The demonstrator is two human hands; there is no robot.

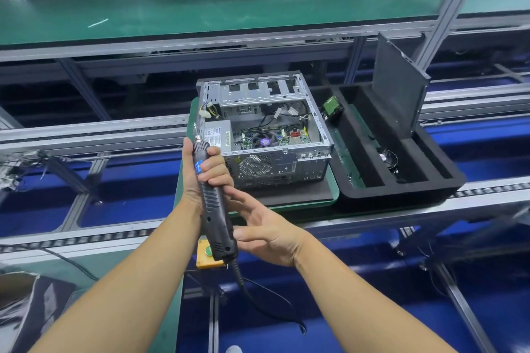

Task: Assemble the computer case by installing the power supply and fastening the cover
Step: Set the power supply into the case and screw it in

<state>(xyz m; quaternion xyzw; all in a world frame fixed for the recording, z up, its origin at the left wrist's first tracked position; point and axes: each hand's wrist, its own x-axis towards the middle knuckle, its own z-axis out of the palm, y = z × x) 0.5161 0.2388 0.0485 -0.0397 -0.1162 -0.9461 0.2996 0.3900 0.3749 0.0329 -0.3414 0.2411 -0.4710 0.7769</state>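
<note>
- left hand (210,173): just in front of the computer case (286,163), at its near-left corner. Fingers are wrapped tight round the upper barrel of the electric screwdriver (215,209). The bit points up along the case's left edge.
- screwdriver: rigid and corded. The cable trails off its bottom end, so expect some drag. The upper-barrel grip looks adequate.
- power supply (218,135): inside the case, near-left corner, label up. It looks seated, but I can't tell if its screws are in. I'd judge it dense and heavy with a stiff shell. If it needs a nudge, push on the box sides, not the wire bundle.
- right hand (272,235): in front of the case and lower. Fingers are spread and relaxed, tips touching the screwdriver's lower barrel, gripping nothing.
- case: lying on its side with the open face up, cover not yet on.
- cover (398,89): right of the case, standing on edge in the black foam tray (401,189). It's a thin sheet panel, probably light, a bit flexy, edges likely sharp. Take it by both long edges, one hand on each.
</note>
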